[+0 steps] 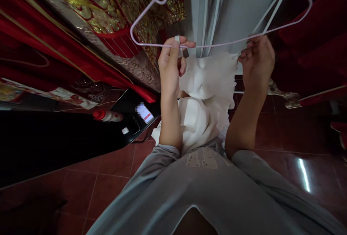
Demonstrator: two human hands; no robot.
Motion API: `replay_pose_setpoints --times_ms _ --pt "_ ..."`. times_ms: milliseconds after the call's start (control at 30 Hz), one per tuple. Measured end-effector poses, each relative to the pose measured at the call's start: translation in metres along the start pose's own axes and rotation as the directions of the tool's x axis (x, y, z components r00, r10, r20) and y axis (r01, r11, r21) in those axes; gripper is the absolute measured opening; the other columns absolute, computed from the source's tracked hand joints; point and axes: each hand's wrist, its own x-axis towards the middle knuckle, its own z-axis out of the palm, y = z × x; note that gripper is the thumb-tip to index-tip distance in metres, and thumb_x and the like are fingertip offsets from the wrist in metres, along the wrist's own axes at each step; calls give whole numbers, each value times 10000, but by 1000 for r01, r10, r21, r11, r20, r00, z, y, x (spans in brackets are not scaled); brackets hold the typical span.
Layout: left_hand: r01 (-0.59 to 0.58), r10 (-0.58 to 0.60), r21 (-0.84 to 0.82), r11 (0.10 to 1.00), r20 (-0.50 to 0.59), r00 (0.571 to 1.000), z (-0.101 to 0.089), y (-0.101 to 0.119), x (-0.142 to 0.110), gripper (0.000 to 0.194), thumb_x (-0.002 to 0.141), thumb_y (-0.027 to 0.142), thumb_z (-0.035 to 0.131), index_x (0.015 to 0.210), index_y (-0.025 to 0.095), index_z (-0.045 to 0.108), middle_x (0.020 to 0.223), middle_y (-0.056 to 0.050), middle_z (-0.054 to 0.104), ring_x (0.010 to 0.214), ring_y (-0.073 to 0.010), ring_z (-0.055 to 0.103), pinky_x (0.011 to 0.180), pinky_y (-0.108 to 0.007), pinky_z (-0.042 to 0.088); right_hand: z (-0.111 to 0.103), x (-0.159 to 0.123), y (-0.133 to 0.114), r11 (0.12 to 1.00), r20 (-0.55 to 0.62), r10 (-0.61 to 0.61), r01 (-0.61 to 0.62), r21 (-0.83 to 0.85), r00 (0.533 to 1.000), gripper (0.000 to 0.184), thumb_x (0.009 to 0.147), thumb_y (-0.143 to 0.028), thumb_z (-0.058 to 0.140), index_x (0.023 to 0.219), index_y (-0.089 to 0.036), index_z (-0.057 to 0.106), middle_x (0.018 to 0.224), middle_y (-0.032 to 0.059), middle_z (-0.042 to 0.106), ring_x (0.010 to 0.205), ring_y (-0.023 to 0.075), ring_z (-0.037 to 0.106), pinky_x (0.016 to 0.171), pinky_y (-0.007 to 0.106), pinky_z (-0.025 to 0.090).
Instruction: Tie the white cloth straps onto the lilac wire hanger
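A pale lilac clothes hanger (227, 43) spans the upper view, its top cut off by the frame. My left hand (172, 58) is at the left part of its lower bar, the thumb against a white strap (177, 41) that wraps the index finger. Across from it, my right hand (257, 58) pinches by the bar, where another white strap (273, 9) comes down from the hanger's right shoulder. Ruffled white cloth (200, 79) hangs below and between my hands, down to my lap. How the straps join the cloth is partly hidden.
Red and gold sequined garments (116, 7) hang at left, dark red ones (320, 36) at right. On a black table (81, 144) lie a lit phone (146, 114), a red-capped bottle (108, 115) and a small white case (125, 131). Red tiles (114, 159) cover the floor.
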Motion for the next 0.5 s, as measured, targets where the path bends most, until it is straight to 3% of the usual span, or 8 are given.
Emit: replay_pose_setpoints --times_ms 100,233,367,433,500 --pt "-39 40 -38 999 27 999 -1 1 0 323 1094 250 423 905 295 681 971 -34 716 412 -174 440 404 -318 284 1 -4 -10 999 -25 -48 48 -13 999 473 783 -774 489 877 -313 528 883 28 570 577 119 373 526 303 309" --pt "-35 37 -88 996 23 999 -4 0 4 343 1105 221 447 885 290 701 942 -26 719 390 -146 387 413 -328 252 -8 -15 -41 991 -40 -132 132 -14 990 283 791 -531 630 847 -254 638 784 34 568 618 120 424 561 290 355" --pt "-182 192 -80 980 143 971 -10 -2 11 435 1130 128 308 927 262 669 897 -6 724 380 -126 294 391 -332 146 -16 -11 -84 989 118 -146 146 10 982 200 828 -333 586 890 -209 730 840 64 681 633 114 545 530 264 374" --pt "-202 210 -69 977 139 968 -12 -1 11 425 1125 132 328 926 267 678 895 -9 723 381 -136 294 403 -336 144 -12 2 -99 981 235 -192 183 59 953 272 799 -290 594 993 -188 754 863 67 709 595 99 551 499 252 361" --pt "-186 192 -64 980 112 975 -12 1 10 388 1114 177 380 916 280 697 900 -22 719 383 -155 317 413 -334 175 -5 24 -103 962 265 -263 232 145 928 338 747 -275 619 1035 -162 755 856 61 710 548 75 505 480 246 340"
